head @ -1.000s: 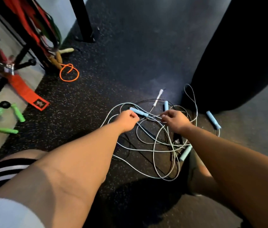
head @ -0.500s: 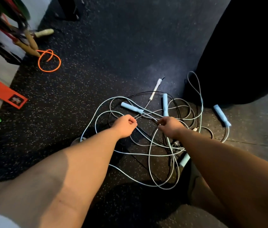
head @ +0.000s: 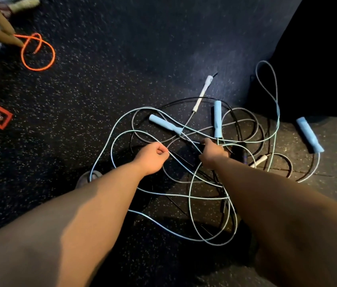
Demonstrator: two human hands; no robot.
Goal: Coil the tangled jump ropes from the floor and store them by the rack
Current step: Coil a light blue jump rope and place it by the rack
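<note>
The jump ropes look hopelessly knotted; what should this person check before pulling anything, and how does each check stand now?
1. Left hand closed on a cord: ok, pinching a thin strand.
2. Right hand has a grip: cannot tell, fingers are hidden.
3. Light blue rope free of the others: not ok, it crosses the black rope.
4. Blue handles loose on the floor: ok.
5. Orange rope clear of the tangle: ok.

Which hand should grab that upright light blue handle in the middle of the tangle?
Probably the right hand: it sits just below the upright blue handle, while the left hand is farther off, pinching a cord.
</note>
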